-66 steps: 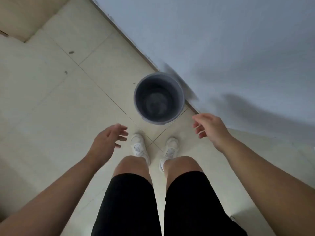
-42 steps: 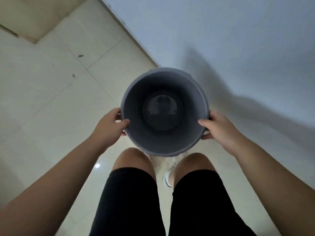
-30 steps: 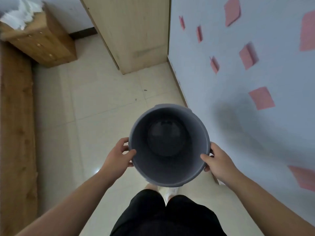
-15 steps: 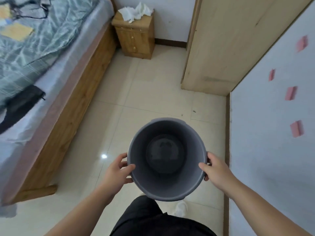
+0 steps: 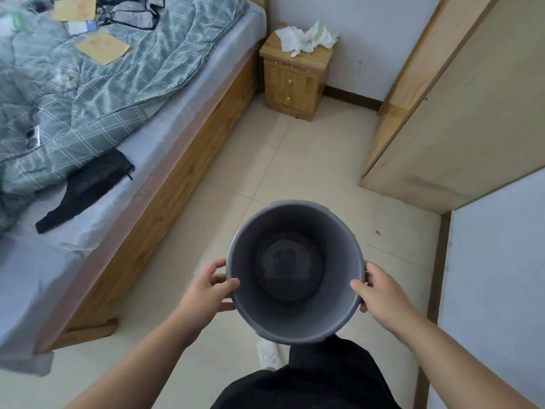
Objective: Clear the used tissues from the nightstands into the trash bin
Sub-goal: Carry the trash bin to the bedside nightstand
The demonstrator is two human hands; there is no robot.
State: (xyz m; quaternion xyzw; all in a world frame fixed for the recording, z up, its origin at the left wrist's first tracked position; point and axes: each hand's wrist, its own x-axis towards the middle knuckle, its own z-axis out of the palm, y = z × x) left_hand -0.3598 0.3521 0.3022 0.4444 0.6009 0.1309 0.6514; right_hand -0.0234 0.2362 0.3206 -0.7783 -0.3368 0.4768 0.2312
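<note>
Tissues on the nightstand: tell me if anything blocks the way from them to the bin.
Nothing visible does. Bare floor runs from the trash bin to the nightstand holding the tissues; the bed and wardrobe only flank the path. The left hand and right hand both grip its rim.

Grey round trash bin (image 5: 295, 329): upright, mouth up, empty, held clear of the floor, left hand (image 5: 206, 293) and right hand (image 5: 380, 293) gripping its rim. Crumpled white tissues (image 5: 305, 39): heaped on top of the wooden nightstand (image 5: 290, 84), well apart from the bin.
</note>
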